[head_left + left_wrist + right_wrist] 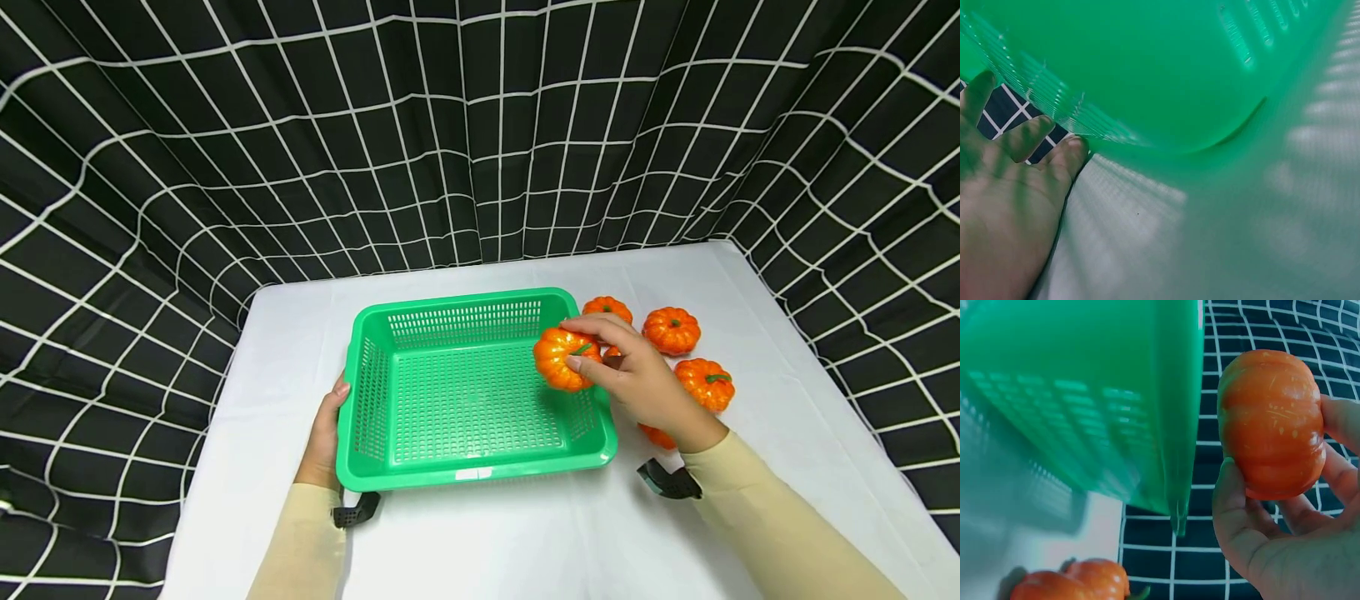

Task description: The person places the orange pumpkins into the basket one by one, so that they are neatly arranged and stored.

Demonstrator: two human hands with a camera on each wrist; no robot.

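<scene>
A shallow green plastic basket (480, 477) with slotted walls sits on the white cloth in the head view. My left hand (325, 435) holds its left side at the rim; the left wrist view shows those fingers (1072, 153) against the outer wall. Above the basket's right end, my right hand (637, 379) grips a small glossy orange pumpkin (558, 358) with a green stem, thumb on one side and fingers on the other. From the right wrist, the pumpkin (1272, 425) shows beside the basket rim (1179, 412), above its level.
Right of the basket lie several more orange pumpkins, among them one at the back (607, 307), another farther right (671, 331) and one nearer the forearm (705, 385). Part of another pumpkin (658, 436) is hidden under the right wrist. Black grid-patterned curtains (480, 167) surround the table.
</scene>
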